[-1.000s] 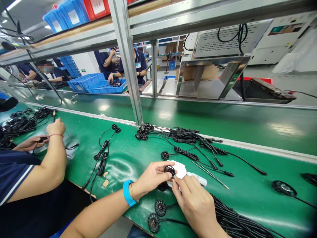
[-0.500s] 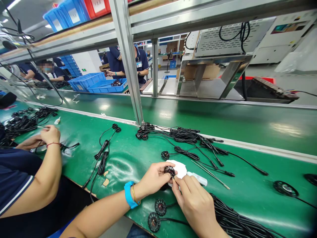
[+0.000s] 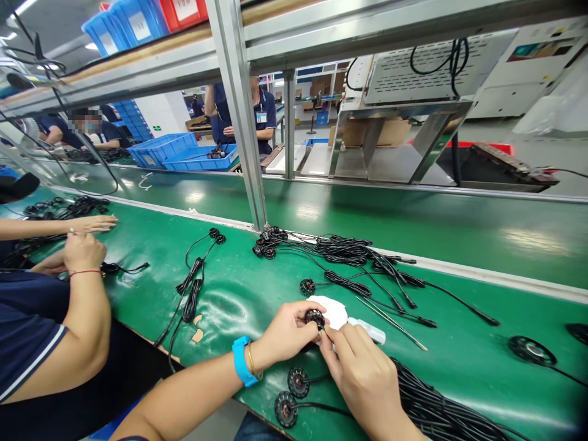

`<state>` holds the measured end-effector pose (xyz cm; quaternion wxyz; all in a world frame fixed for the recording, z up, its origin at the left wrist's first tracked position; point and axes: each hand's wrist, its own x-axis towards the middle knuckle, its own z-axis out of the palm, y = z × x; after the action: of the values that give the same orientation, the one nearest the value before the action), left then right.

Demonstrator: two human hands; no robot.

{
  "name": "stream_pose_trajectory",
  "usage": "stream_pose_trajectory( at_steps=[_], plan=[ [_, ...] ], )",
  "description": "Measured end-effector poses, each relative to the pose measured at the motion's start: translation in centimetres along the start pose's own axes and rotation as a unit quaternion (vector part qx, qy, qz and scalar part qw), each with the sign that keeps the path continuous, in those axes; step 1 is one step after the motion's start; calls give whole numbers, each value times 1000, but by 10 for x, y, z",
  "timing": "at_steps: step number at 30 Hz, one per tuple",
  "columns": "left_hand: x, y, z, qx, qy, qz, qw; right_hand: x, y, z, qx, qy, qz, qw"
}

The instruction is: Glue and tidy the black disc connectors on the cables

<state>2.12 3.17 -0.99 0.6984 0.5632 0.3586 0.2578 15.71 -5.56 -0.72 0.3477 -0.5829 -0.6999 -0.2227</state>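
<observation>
My left hand (image 3: 285, 332), with a blue wristband, pinches a small round black part (image 3: 315, 317) over a white cloth (image 3: 331, 311) on the green bench. My right hand (image 3: 362, 375) has its fingers pressed together at the part's right side, gripping something thin that I cannot make out. A small white bottle (image 3: 371, 331) lies just right of the cloth. Two more round black parts (image 3: 297, 382) with cables lie near the front edge below my hands.
A cable bundle (image 3: 441, 411) lies at my right, and more cabled parts (image 3: 340, 251) lie behind near the metal post (image 3: 243, 116). Thin rods (image 3: 390, 323) rest right of the bottle. A co-worker's arm (image 3: 87, 306) works at my left. Blue bins (image 3: 179, 153) stand across the belt.
My hands have barely moved on the part. The co-worker at left lowered the raised hand to the bench, and another arm now reaches in there. The person behind the post shifted.
</observation>
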Motion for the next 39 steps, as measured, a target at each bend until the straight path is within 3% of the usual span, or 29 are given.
stream_pose_trajectory(
  at_steps=[7,14,23,32,39],
  plan=[
    [-3,6,3,-14,15,7,1000,2,-5,-3,2,3,-5,1000],
    [-6,6,2,1,-9,30,1000,3,-3,-2,-2,3,6,1000],
    [-5,13,1,72,9,68,995,4,-7,-3,-22,-10,-2,1000],
    [-6,11,1,33,23,38,998,3,0,-4,2,-8,20,1000],
    [-11,10,-4,39,-16,56,998,3,1,-7,13,-13,20,1000]
  ],
)
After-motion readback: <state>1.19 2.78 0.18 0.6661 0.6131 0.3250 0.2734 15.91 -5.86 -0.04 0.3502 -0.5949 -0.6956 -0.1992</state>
